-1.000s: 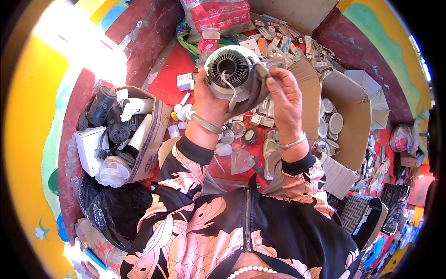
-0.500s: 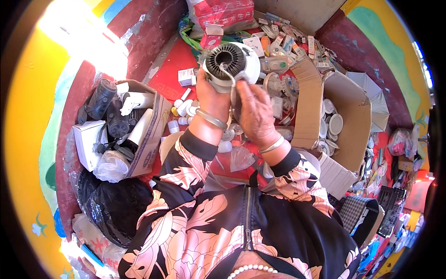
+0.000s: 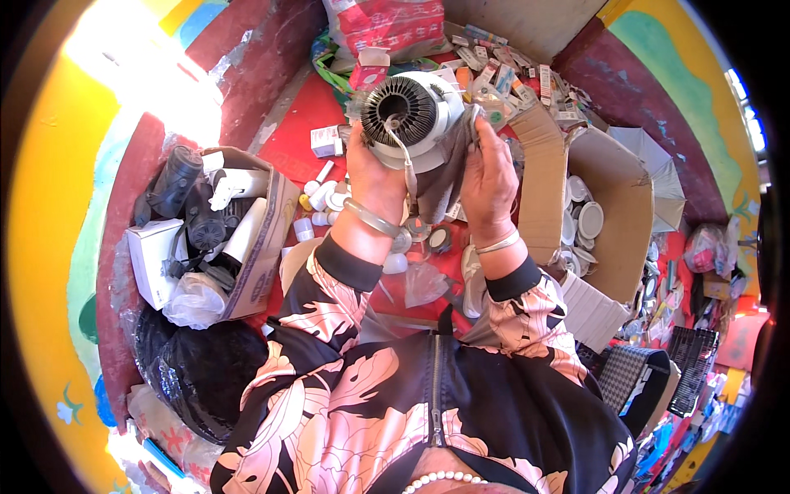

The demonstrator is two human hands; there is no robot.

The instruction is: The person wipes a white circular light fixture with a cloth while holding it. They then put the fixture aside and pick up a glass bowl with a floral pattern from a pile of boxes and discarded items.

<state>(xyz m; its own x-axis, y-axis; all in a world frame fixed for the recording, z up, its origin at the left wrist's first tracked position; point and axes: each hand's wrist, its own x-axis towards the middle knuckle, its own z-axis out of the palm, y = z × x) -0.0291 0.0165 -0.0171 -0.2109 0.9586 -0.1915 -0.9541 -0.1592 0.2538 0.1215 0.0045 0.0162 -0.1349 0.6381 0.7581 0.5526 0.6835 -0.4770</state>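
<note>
A round downlight (image 3: 418, 111) with black heat-sink fins and a white housing is up in front of me, its finned end tilted toward me. My left hand (image 3: 372, 171) grips it from the left and below, with some fingers hidden behind it. A white cord (image 3: 407, 158) comes out of its centre hole and hangs down. My right hand (image 3: 491, 177) pinches a grey cloth (image 3: 444, 171), which drapes along the housing's right side and underneath. Small white lamp parts (image 3: 329, 198) lie on the red sheet below my left wrist.
To the left stands a carton (image 3: 271, 239) of black and white track lights, with a black plastic bag (image 3: 197, 370) nearer. An open cardboard box (image 3: 629, 206) of round white lamps is on the right. Many small packages (image 3: 510, 74) are heaped at the back beside a red sack (image 3: 387, 29).
My right hand has moved right, away from the cord, and now holds the cloth out at the housing's side. The downlight has turned slightly in my left hand.
</note>
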